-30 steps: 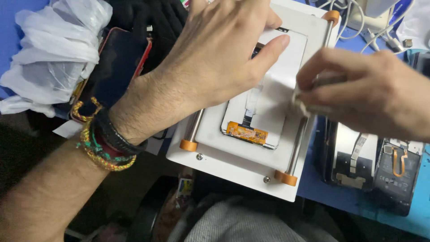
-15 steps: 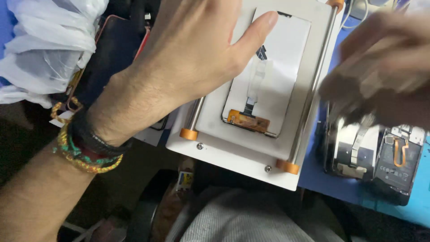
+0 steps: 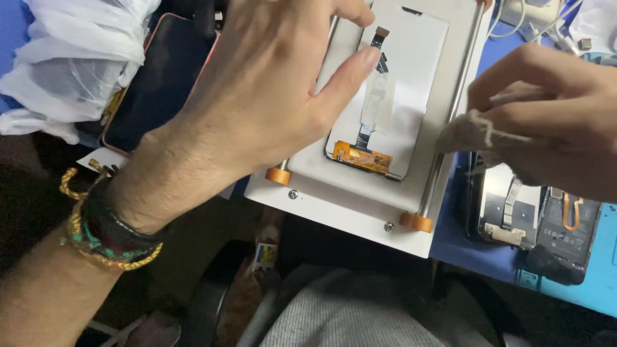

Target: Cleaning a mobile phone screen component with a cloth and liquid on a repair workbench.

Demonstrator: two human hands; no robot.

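White plastic bags (image 3: 71, 61) bunched at the upper left corner, crumpled and translucent, just beside a dark phone (image 3: 160, 83) with a reddish rim lying face up. Small white paper slip (image 3: 96, 160) with a corner showing beneath the left wrist, printed side unreadable. Tiny blue and yellow label (image 3: 263, 256) on a dark thing below the fixture's near edge. White flat fixture (image 3: 360, 212) with two metal rails and orange end stops on the blue tabletop (image 3: 578, 289), carrying a white phone screen panel (image 3: 405, 90) face down, with an orange flex strip at its near end and a narrow ribbon running up its middle. Left hand (image 3: 257, 96) spread over the fixture's left side, fingers (image 3: 350, 71) wide, thumb tip resting on the panel's left edge near the ribbon, other fingers reaching past the panel's far corner; braided bands on the wrist. Right hand (image 3: 553, 115) at the fixture's right rail, fingers pinched narrow on a wad of greyish cloth (image 3: 469, 132), held just beside the panel's right edge, contact with the panel not clear. Opened phone body (image 3: 533, 212) with bare inner parts lying on the tabletop under the right hand.
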